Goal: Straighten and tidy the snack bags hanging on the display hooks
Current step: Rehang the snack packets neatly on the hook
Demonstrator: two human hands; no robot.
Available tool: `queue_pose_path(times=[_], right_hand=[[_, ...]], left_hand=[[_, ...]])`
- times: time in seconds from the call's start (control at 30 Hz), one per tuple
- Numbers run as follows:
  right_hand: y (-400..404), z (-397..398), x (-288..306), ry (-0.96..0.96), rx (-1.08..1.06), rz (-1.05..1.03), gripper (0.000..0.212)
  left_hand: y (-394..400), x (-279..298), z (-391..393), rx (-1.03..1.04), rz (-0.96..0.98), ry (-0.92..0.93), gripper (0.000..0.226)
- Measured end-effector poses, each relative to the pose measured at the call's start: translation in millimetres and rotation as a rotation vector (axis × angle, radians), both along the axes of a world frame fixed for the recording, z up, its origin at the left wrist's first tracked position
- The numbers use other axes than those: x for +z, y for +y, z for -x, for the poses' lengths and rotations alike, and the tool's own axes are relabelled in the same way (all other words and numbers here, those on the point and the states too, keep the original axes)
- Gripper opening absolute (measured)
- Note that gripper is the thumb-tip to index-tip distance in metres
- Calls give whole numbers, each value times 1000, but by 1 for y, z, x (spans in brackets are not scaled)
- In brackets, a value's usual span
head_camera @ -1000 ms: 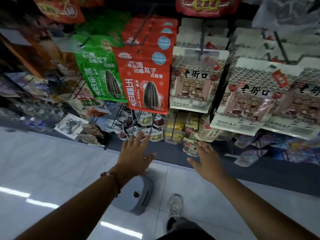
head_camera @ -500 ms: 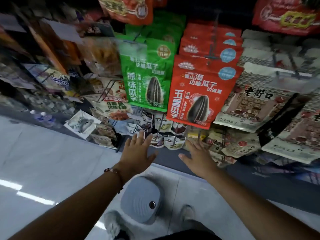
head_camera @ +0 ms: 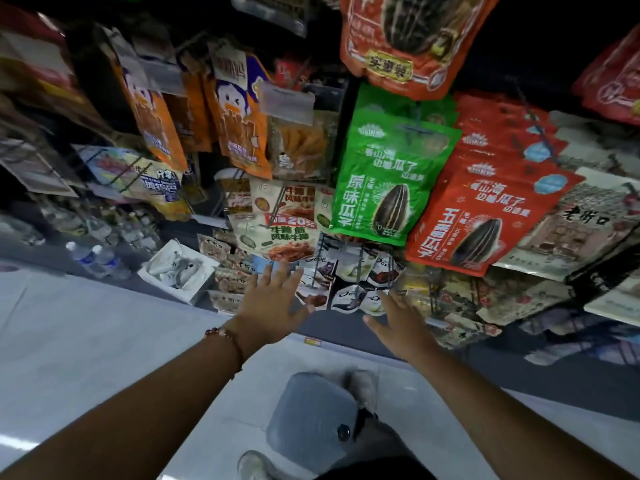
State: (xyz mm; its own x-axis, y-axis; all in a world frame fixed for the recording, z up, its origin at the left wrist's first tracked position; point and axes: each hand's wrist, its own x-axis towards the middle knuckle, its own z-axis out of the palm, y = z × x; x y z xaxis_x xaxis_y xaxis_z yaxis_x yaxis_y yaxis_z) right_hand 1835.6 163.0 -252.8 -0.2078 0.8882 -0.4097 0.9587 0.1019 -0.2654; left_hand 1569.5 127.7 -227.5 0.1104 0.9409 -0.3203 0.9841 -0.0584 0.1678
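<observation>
Rack: The view has slid to the left along the rack. A second ago the pale bags on the right filled the middle. Now orange bags and clear bags show on the left, and the pale ones sit at the far right edge. I think the person is moving on to a new bunch of bags to tidy.

Big orange bag: It hangs at the very top, above the rest. It was only a sliver before.

Green bag: It hangs near the middle, right beside the red bag. Its long side runs from top to bottom, and the bottom leans a little to the left. The seed picture stands up tall.

Red bag: It hangs just right of the green one. Its long side also runs top to bottom and it tilts more. More red bags are stacked behind it on the same hook.

Noodle bags: These smaller bags hang low, just above the left hand. They look a bit crooked, so they may be next.

Left hand: It is spread wide and holds nothing. The fingertips are very near the small packs, but I cannot tell if they touch. It is about as low as before.

Right hand: It is wide too, flat, holding nothing, just beside the left hand.
</observation>
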Motion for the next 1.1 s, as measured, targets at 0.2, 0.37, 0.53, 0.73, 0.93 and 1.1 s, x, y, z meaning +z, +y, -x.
queue_pose_path(times=[0.2,0.37,0.53,0.73,0.93,1.1], right_hand=[[11,21,-6,41,23,50,72],[42,22,-13,114,35,59,73],[69,10,-14,152,118,14,71],[68,14,-19,125,150,14,72],[65,47,-43,79,38,15,78],[50,69,-46,62,-126,-26,72]], left_hand=[[6,6,25,34,10,22,82],[33,10,26,1,44,89,81],[71,8,1,-125,56,136,81],[92,4,-17,-254,-3,74,75],[124,-20,8,-459,-39,117,79],[143,-26,28,-591,-87,99,93]])
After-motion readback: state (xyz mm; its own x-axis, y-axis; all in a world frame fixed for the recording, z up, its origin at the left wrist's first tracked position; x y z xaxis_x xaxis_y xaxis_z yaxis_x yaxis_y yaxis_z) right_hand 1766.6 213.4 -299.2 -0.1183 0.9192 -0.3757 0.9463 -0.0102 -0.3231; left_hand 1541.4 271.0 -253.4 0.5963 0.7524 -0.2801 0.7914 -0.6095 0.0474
